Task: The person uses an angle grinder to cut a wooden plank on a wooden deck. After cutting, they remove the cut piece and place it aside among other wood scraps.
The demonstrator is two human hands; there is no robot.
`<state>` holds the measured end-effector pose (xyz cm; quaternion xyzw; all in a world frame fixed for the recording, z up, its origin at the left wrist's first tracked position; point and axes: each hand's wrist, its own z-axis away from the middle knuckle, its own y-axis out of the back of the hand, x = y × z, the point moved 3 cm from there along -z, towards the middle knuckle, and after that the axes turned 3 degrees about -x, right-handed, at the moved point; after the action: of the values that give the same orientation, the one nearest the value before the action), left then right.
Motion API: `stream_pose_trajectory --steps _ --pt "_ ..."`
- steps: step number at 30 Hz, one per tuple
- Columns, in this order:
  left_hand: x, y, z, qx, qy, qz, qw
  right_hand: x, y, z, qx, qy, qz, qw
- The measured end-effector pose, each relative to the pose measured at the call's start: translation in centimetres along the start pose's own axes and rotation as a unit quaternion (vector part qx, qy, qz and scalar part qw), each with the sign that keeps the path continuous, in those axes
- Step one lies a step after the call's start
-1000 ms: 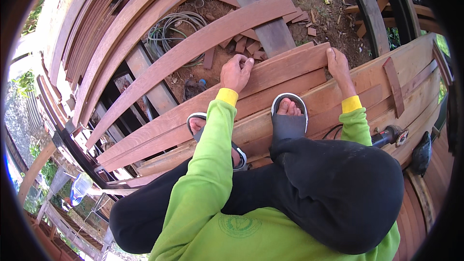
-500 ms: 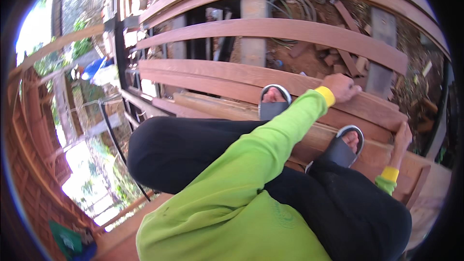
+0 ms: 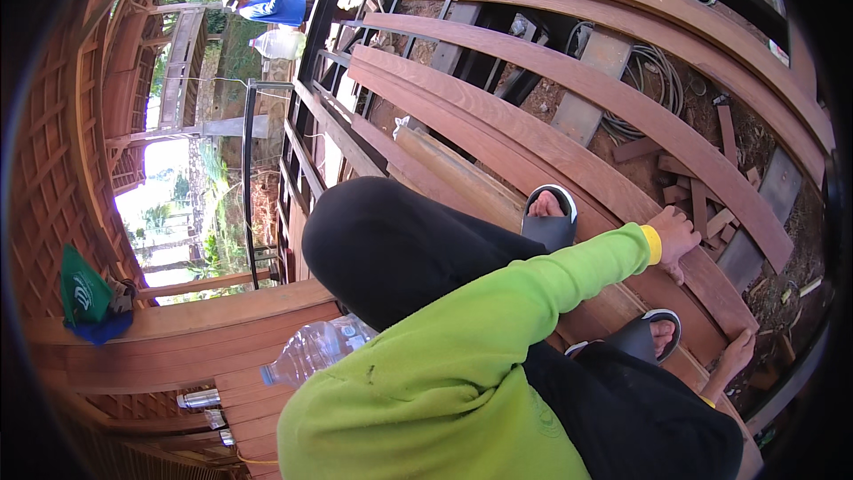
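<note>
Left hand (image 3: 675,238): at the end of a lime-green sleeve with a yellow cuff, laid palm down on the far edge of a long reddish-brown wooden plank (image 3: 498,138). Fingers loosely spread and curled over the edge; nothing is gripped inside the hand.

Right hand (image 3: 736,356): low at the right, fingers bent and touching the near end of the same run of planking. Partly hidden by the leg, so how far it is open cannot be told.

Reddish-brown wooden plank: runs from the far left to the near right, lying flat among several like boards on a dark frame; the person squats on these boards.

Grey slip-on sandals: one (image 3: 549,220) on the boards left of the left hand, the other (image 3: 653,336) between the two hands.

Short offcuts of wood (image 3: 702,204): scattered on bare earth just beyond the left hand.

Coil of grey cable (image 3: 653,80): on the ground, farther off, past another curved plank.

Clear plastic bottle (image 3: 315,351): lying on its side on a wooden surface at the near left, well apart from both hands.

Green cloth (image 3: 84,289): far left, against lattice panelling.
</note>
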<state>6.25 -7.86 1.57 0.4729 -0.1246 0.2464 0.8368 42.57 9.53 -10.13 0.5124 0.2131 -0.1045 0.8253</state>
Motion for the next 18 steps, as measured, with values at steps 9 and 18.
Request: stream_pose_trajectory --steps 9,18 --pt "-0.4 0.3 -0.2 0.010 -0.024 -0.038 0.999 -3.7 1.5 1.0 0.004 0.014 -0.073 0.997" --pt "-0.7 0.5 -0.3 0.008 -0.035 -0.030 0.999 -3.2 2.4 0.6 -0.029 0.006 -0.143 0.989"
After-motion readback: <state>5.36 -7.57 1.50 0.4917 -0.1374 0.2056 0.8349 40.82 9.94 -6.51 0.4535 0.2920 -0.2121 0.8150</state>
